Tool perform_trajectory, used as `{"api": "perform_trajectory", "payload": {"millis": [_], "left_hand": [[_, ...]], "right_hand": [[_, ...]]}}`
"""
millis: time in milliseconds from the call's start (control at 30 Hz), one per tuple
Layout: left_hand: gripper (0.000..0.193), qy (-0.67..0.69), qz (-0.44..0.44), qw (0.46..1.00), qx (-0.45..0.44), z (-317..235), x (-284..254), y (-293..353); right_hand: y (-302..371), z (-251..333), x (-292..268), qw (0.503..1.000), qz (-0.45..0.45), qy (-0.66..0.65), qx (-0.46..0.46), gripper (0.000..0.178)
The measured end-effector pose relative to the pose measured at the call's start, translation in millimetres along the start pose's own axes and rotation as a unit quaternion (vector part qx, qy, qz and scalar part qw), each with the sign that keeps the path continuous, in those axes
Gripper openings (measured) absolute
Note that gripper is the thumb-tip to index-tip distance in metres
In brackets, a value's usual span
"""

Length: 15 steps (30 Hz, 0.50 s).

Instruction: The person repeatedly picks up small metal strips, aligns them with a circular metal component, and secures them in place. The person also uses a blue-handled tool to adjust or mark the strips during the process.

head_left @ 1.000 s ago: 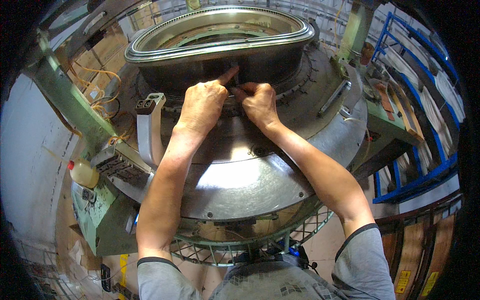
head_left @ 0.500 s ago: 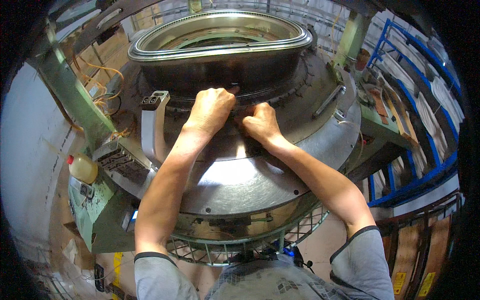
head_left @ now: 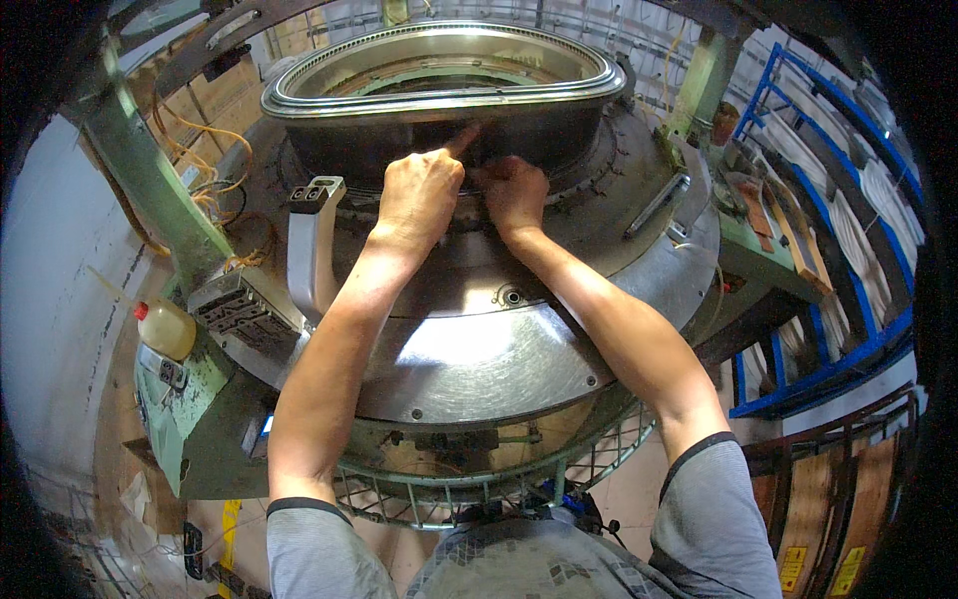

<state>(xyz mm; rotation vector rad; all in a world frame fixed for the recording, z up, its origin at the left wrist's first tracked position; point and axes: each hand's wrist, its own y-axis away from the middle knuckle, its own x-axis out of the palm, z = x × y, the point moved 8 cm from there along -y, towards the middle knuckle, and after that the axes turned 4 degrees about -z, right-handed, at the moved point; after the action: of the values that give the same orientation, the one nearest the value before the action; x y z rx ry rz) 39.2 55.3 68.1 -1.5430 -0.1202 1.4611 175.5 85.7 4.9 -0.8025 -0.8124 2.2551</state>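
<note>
Both arms reach forward over a large round machine to the dark wall (head_left: 344, 150) of its raised cylinder. My left hand (head_left: 419, 200) is closed at the foot of this wall, its index finger stretched up along it. Close on its right, my right hand (head_left: 519, 200) is curled, with its fingertips in shadow against the wall. Whatever either hand pinches is hidden or too small to make out. Above them runs the cylinder's shiny metal rim (head_left: 439, 103). Below lies a broad metal ring plate (head_left: 479, 349) with a small round fitting (head_left: 513, 297).
An upright metal bracket (head_left: 311, 250) stands left of my left forearm. A red-capped bottle (head_left: 167, 329) sits on the green frame at left. Blue racks (head_left: 838, 190) with white material stand at right. Green railing (head_left: 479, 502) curves below the plate.
Both hands have moved forward and up to the cylinder wall, the right one also slightly left. My left index finger now reaches higher, and the round fitting on the plate has come into sight.
</note>
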Motion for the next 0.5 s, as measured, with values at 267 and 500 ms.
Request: {"api": "perform_trajectory", "payload": {"millis": [267,500], "left_hand": [[0.078,-0.005,-0.010,1.000,-0.005,1.8,2.7,1.2],[0.026,0.108,-0.108,0.988,0.010,-0.6,-20.0,6.8]], "right_hand": [[-30.6,28.6,-26.4,0.978,-0.002,0.170,-0.124,0.028],[-32.7,-4.9,7.5,0.972,0.185,-0.073,0.123,0.027]]}}
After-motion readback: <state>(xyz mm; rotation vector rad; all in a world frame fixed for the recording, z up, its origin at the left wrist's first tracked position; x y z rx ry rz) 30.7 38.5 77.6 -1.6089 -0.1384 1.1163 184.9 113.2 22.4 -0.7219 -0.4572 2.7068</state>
